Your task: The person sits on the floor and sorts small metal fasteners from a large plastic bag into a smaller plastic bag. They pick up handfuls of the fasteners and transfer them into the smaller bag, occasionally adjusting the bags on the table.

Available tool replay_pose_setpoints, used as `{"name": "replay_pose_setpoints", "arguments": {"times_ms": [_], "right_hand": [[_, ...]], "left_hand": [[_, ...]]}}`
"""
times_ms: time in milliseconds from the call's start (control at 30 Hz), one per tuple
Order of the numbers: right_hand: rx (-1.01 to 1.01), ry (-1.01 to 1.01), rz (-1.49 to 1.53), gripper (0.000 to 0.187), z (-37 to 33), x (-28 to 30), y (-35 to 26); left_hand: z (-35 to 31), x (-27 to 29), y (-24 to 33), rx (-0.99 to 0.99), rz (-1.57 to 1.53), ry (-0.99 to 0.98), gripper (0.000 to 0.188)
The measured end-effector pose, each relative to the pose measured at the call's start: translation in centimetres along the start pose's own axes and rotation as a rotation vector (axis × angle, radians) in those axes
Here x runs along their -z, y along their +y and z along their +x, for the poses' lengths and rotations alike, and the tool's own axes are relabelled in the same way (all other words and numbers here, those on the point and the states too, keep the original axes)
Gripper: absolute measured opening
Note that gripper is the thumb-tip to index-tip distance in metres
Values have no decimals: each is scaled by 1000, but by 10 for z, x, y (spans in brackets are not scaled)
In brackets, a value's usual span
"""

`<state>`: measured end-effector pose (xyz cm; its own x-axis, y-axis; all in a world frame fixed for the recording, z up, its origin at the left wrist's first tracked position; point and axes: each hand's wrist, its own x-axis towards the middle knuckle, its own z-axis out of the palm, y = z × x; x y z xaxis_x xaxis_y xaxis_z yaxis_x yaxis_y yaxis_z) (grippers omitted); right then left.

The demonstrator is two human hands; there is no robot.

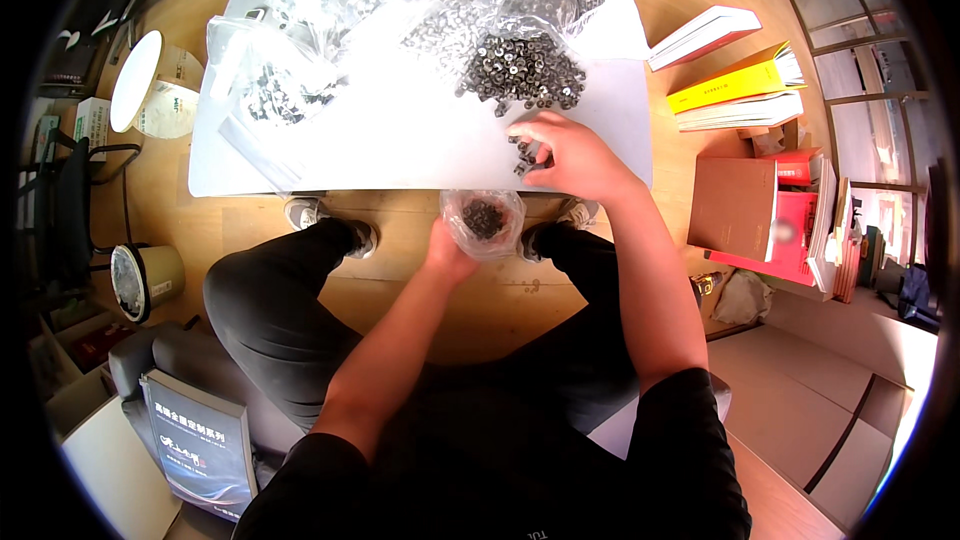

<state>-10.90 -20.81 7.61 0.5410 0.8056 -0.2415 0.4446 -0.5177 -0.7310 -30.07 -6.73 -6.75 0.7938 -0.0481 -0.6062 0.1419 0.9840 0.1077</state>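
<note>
Pieces point(524, 152), small and dark, sit in my curled right hand point(572, 154) above the white worktop point(400, 145); my left hand point(450, 250) grips a part-filled clear plastic bag point(503, 241).

White txt point(189, 423) — dark panel point(203, 452), black shirt point(490, 455).

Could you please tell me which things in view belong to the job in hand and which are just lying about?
Probably in use:
clear plastic bag in the left hand
small dark metallic pieces in the right hand
loose pile of similar pieces on the white table

Probably just lying about:
thick yellow book
brown hardcover book
cream round bucket
</note>
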Motion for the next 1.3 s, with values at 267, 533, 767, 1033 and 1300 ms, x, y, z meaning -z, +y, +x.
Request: {"name": "replay_pose_setpoints", "arguments": {"times_ms": [267, 533, 767, 1033, 1300], "right_hand": [[60, -116, -1, 49, 8, -25, -16], [52, 42, 145, 36, 6, -22, -7], [-46, 537, -170, 33, 14, -4, 22], [-15, 479, -166, 33, 24, -14, 14], [42, 467, -189, 35, 35, -27, 11]], "left_hand": [[-3, -5, 3, -15, 46, -26, 46], [7, 9, 1, -35, -16, -66, 41], [5, 11, 0, -34, -34, -47, 40], [4, 15, 4, -14, -21, -51, 41], [2, 15, 3, -18, 8, -26, 42]]}}
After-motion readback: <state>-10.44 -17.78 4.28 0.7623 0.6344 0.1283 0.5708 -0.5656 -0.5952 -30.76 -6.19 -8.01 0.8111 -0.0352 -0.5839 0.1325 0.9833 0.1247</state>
